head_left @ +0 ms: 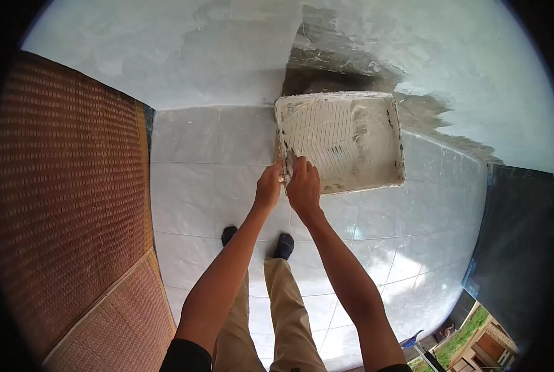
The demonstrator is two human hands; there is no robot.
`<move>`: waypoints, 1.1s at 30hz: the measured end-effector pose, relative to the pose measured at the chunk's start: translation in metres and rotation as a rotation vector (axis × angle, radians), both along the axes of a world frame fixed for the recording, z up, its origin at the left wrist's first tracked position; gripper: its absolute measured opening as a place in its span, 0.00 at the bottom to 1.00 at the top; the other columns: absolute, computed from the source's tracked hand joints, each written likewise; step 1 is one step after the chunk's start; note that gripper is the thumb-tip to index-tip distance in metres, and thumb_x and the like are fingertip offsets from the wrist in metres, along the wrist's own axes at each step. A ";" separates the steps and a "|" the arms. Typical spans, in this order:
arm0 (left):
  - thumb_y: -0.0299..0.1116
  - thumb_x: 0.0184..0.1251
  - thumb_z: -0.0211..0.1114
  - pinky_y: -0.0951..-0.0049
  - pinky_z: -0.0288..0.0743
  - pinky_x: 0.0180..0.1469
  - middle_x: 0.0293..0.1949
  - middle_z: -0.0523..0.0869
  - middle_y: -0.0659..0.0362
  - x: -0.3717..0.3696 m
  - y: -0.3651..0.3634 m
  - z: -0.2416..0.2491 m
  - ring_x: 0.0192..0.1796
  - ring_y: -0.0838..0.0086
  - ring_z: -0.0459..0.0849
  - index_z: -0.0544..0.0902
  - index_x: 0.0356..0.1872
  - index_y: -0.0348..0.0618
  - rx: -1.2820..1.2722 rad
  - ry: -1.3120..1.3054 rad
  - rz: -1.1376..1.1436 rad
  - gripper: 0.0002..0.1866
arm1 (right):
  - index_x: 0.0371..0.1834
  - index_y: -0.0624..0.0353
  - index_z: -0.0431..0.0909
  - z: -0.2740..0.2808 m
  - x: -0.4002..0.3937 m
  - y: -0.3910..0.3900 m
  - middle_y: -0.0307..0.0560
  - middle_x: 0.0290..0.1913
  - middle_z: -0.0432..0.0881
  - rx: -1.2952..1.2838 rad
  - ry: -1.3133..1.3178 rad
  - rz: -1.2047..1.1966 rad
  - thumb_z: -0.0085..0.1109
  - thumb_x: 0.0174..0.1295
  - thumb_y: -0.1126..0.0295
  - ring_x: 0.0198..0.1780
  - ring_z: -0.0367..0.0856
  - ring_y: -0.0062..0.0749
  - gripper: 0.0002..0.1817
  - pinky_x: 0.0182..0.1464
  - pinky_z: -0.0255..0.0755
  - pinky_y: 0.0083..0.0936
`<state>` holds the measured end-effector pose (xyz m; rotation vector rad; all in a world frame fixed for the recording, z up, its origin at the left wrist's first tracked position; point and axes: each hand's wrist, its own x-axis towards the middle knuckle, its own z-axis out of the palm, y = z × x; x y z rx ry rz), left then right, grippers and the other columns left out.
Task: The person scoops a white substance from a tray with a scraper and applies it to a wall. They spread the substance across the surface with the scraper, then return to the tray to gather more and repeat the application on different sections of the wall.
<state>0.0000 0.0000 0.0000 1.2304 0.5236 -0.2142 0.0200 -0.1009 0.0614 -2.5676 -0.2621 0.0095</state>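
Observation:
A paint tray [376,142] with a ribbed slope, coated in pale whitish-grey paint, is in front of me, tilted so its inside faces me. My left hand [269,187] is closed on the tray's near left edge, its fingers partly hidden. Just beside it, my right hand [304,184] is closed over the lower left corner of the tray's inside. A small greyish piece shows by its fingertips, but what it is stays hidden. Paint crusts the tray's rim, and its ribs show through in the middle.
Ahead, the wall [227,56] has patchy pale paint, with bare dark patches near the corner. Grey tiles cover the floor [190,198]. Brown woven matting [72,186] is on the left, a dark panel [512,248] on the right. My feet [284,246] are below the tray.

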 end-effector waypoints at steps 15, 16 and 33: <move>0.50 0.77 0.42 0.60 0.69 0.66 0.69 0.70 0.50 -0.005 0.006 0.014 0.65 0.59 0.73 0.65 0.72 0.34 -0.093 0.135 -0.090 0.33 | 0.47 0.66 0.74 -0.010 0.007 -0.028 0.57 0.33 0.81 0.444 0.242 -0.339 0.57 0.67 0.71 0.34 0.80 0.47 0.11 0.39 0.72 0.36; 0.51 0.77 0.42 0.60 0.68 0.66 0.70 0.70 0.51 -0.005 0.006 0.014 0.65 0.59 0.73 0.65 0.72 0.34 -0.082 0.134 -0.094 0.33 | 0.46 0.66 0.73 -0.013 0.008 -0.030 0.57 0.32 0.81 0.461 0.259 -0.333 0.57 0.66 0.71 0.33 0.81 0.45 0.10 0.38 0.72 0.36; 0.47 0.79 0.43 0.70 0.63 0.69 0.63 0.77 0.45 -0.007 0.016 0.045 0.65 0.66 0.76 0.71 0.65 0.29 0.253 0.002 -0.089 0.30 | 0.58 0.63 0.75 -0.001 0.020 -0.082 0.39 0.47 0.81 1.110 0.787 -0.461 0.53 0.72 0.70 0.45 0.78 0.23 0.14 0.49 0.72 0.23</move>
